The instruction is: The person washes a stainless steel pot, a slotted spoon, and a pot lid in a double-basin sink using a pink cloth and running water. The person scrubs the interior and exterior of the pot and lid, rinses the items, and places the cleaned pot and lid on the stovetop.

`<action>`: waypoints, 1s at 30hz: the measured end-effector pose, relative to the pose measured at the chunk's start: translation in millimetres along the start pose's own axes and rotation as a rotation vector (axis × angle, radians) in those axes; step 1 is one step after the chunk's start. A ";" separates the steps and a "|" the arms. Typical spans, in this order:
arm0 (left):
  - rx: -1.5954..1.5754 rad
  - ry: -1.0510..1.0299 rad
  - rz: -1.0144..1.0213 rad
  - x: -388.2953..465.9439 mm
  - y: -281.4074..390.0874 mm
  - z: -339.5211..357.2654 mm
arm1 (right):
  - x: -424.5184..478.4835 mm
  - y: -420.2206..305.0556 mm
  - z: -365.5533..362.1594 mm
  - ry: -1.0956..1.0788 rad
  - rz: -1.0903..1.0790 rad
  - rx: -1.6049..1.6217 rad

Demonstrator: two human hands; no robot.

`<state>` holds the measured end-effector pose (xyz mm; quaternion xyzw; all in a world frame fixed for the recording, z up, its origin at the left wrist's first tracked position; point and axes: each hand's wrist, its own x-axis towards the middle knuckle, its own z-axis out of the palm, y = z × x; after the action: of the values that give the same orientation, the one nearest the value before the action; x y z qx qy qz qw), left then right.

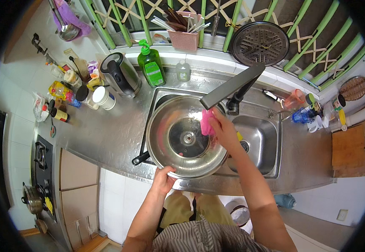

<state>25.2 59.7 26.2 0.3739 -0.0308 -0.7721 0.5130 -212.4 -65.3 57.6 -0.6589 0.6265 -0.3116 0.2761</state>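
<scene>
A wide round metal pan lid [160, 141] with a dark glass centre lies over the left sink basin, its underside and central screw facing up. My left hand [164, 180] grips the lid's near rim, thumb on top. In my right hand [223, 129] is a pink cloth or sponge [207, 122], pressed to the lid's inner right side. Directly above that hand hangs the dark square-edged faucet spout [233, 86]; I cannot tell whether water runs. A black handle [141, 158] juts out past the lid's left edge, and what it belongs to is mostly hidden.
The right sink basin [264, 138] holds a bit of something yellow [239, 136] near its drain. Behind stand a green pump bottle [152, 67], a small clear bottle [183, 71] and an electric kettle [121, 74]. Jars crowd the left; cups and a cutting board [349, 148] are at right.
</scene>
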 end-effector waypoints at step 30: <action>0.064 -0.014 0.006 0.4 7.2 -4.1 | 24.6 -1.7 27.9 0.322 0.151 0.411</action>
<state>33.2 57.3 26.1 0.3846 -0.0604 -0.7717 0.5029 -189.7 -90.5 42.2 -0.4822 0.6333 -0.5116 0.3234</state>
